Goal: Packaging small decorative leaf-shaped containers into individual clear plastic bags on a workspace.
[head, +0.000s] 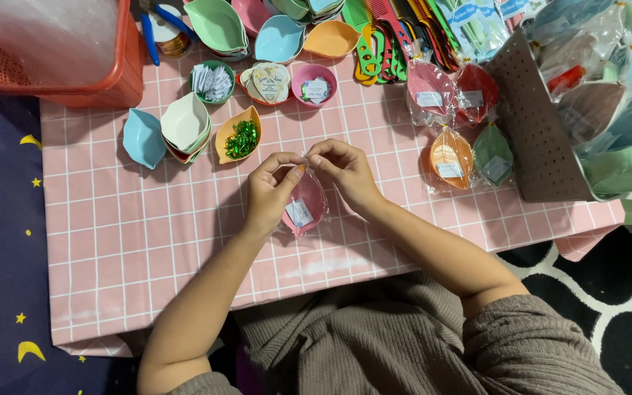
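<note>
My left hand and my right hand meet over the pink checked table. Between them they hold a pink leaf-shaped dish in a clear plastic bag, with a small white card inside. Both sets of fingertips pinch the gathered top of the bag. The dish hangs just above the tabletop, tilted toward me.
An orange dish of green twist ties sits just beyond my left hand. Stacked bare dishes, small bowls of paper cards, and combs lie further back. Bagged dishes lie right, beside a brown box. A red basket stands far left.
</note>
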